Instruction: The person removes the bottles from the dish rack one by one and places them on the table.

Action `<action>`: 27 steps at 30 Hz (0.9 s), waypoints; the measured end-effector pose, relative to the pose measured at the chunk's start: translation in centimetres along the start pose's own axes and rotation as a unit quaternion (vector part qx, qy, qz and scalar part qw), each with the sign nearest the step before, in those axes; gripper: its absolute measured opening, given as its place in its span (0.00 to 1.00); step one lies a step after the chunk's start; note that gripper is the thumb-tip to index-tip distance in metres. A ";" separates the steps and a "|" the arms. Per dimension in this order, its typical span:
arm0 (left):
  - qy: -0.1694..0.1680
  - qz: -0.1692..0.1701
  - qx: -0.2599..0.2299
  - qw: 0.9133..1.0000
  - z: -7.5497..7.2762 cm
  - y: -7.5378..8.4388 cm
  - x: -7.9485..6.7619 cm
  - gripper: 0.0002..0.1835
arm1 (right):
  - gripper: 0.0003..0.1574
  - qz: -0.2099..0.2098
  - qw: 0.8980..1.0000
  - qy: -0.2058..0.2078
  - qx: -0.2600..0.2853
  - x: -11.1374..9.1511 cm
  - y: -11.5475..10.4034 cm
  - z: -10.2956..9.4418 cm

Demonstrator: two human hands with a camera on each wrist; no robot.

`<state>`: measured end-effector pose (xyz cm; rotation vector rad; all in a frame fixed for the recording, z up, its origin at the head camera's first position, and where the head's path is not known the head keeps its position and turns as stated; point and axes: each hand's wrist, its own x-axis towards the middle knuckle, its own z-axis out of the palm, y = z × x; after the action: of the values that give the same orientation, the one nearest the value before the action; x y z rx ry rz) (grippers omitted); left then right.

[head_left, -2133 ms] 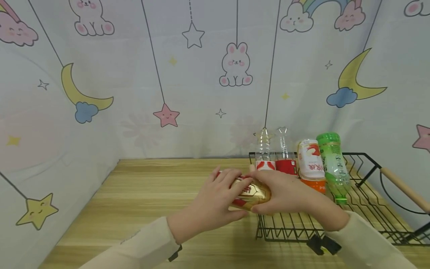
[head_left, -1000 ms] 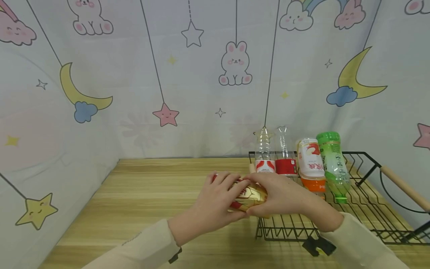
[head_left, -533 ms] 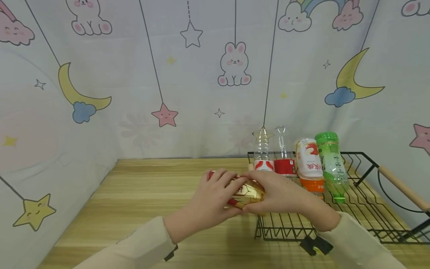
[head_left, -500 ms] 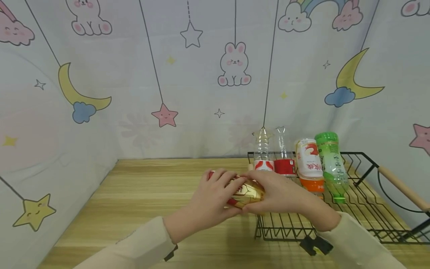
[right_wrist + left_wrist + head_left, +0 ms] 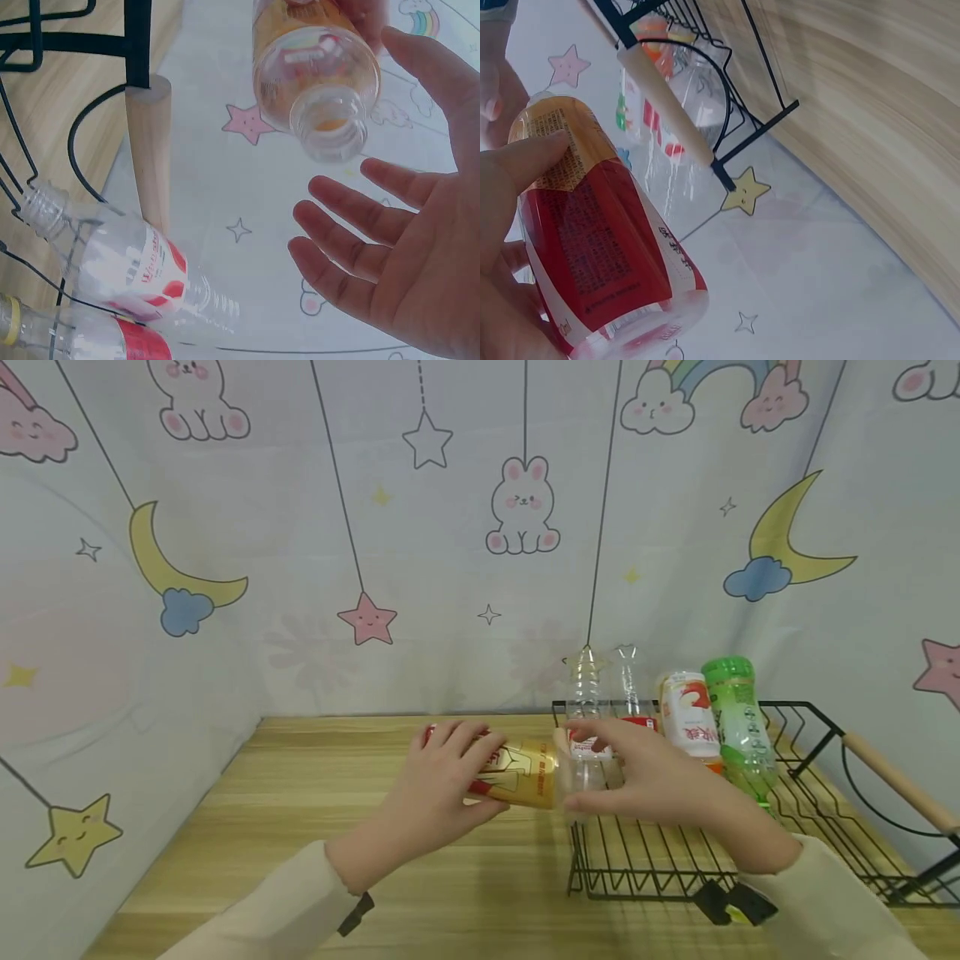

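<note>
A plastic bottle (image 5: 525, 770) with a gold and red label lies sideways in the air above the table. My left hand (image 5: 442, 772) grips it round the body, thumb pressing on the label (image 5: 592, 232) in the left wrist view. Its uncapped clear neck (image 5: 330, 124) points toward my right hand (image 5: 660, 777), as the right wrist view shows. That right hand holds nothing; its fingers (image 5: 352, 210) are spread and apart from the bottle, over the left side of the wire rack.
On the right a black wire rack (image 5: 637, 883) with wooden handles (image 5: 900, 781) stands on the wooden table (image 5: 315, 827). Two clear bottles, one with a red and white label (image 5: 157, 262), a white-labelled bottle (image 5: 688, 714) and a green one (image 5: 738, 718) lean upside down in it. A patterned curtain (image 5: 435, 543) hangs behind.
Both hands held the bottle before. Now the right hand has let go and moved off to the right, while the left hand has carried the bottle leftward.
</note>
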<state>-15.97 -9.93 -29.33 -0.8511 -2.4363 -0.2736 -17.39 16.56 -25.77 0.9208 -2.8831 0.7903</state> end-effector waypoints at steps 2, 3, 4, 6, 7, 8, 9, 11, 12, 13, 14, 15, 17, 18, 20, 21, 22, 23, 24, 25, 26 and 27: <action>0.008 -0.008 0.000 1.000 -0.3 -0.5 -0.2 0.36 | 0.54 -0.002 1.000 0.011 -0.003 -0.2 0.3 -0.4; 0.012 -0.013 0.001 1.000 -0.5 -0.7 -0.2 0.36 | 0.53 0.000 1.000 0.015 -0.002 -0.3 0.4 -0.6; 0.016 -0.018 0.000 1.000 -0.6 -0.9 -0.3 0.36 | 0.53 0.000 1.000 0.021 0.002 -0.3 0.6 -0.8; 0.024 -0.028 -0.006 0.999 -0.9 -1.4 -0.5 0.35 | 0.52 0.000 0.999 0.034 0.003 -0.5 0.9 -1.2; 0.027 -0.034 -0.009 0.999 -1.1 -1.6 -0.6 0.35 | 0.51 -0.002 0.999 0.041 0.006 -0.6 1.1 -1.4; 0.032 -0.040 -0.013 0.999 -1.3 -1.9 -0.7 0.35 | 0.51 -0.002 0.999 0.048 0.012 -0.7 1.3 -1.6; 0.035 -0.047 -0.018 0.998 -1.4 -2.1 -0.8 0.35 | 0.51 -0.001 0.998 0.056 0.012 -0.9 1.4 -1.8; 0.044 -0.059 -0.028 0.997 -1.8 -2.6 -1.0 0.36 | 0.49 0.000 0.997 0.074 0.007 -1.1 1.8 -2.3; 0.048 -0.067 -0.031 0.996 -2.0 -2.8 -1.1 0.36 | 0.49 -0.002 0.997 0.082 0.005 -1.3 2.1 -2.5; 0.053 -0.073 -0.034 0.995 -2.1 -3.1 -1.3 0.36 | 0.48 -0.002 0.996 0.091 0.002 -1.4 2.4 -2.8; 0.059 -0.079 -0.038 0.994 -2.3 -3.4 -1.4 0.36 | 0.48 0.002 0.995 0.098 -0.003 -1.6 2.7 -3.0; 0.064 -0.085 -0.042 0.993 -2.4 -3.6 -1.5 0.36 | 0.47 0.005 0.994 0.106 -0.007 -1.7 3.1 -3.2; 0.072 -0.098 -0.050 0.991 -2.7 -4.2 -1.8 0.37 | 0.47 0.010 0.993 0.117 -0.007 -2.0 4.0 -3.7; 0.075 -0.106 -0.055 0.990 -2.9 -4.5 -2.0 0.37 | 0.46 0.017 0.993 0.121 -0.008 -2.2 4.4 -3.9; 0.078 -0.122 -0.066 0.987 -3.2 -5.1 -2.3 0.37 | 0.46 0.035 0.991 0.128 -0.008 -2.4 5.3 -4.3; 0.078 -0.131 -0.073 0.986 -3.3 -5.4 -2.4 0.37 | 0.46 0.043 0.990 0.131 -0.006 -2.6 5.7 -4.5; 0.077 -0.143 -0.081 0.983 -3.5 -5.7 -2.6 0.37 | 0.45 0.049 0.990 0.134 -0.005 -2.7 6.2 -4.6; 0.076 -0.154 -0.088 0.981 -3.7 -6.0 -2.8 0.37 | 0.45 0.057 0.989 0.137 -0.006 -2.8 6.6 -4.8; 0.075 -0.166 -0.095 0.979 -3.8 -6.3 -2.9 0.37 | 0.44 0.062 0.988 0.142 -0.007 -2.9 7.0 -4.9; 0.074 -0.177 -0.103 0.976 -3.9 -6.6 -3.1 0.37 | 0.44 0.067 0.987 0.147 -0.007 -3.0 7.4 -5.1; 0.073 -0.188 -0.114 0.973 -4.1 -6.9 -3.2 0.37 | 0.43 0.072 0.986 0.149 -0.006 -3.1 7.8 -5.2; 0.073 -0.196 -0.122 0.970 -4.2 -7.2 -3.3 0.37 | 0.43 0.079 0.985 0.152 -0.006 -3.2 8.1 -5.3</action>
<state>-16.54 -18.70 -27.76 -0.4180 -2.4446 -0.7660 -19.90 26.46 -25.37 0.5205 -2.7100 0.8391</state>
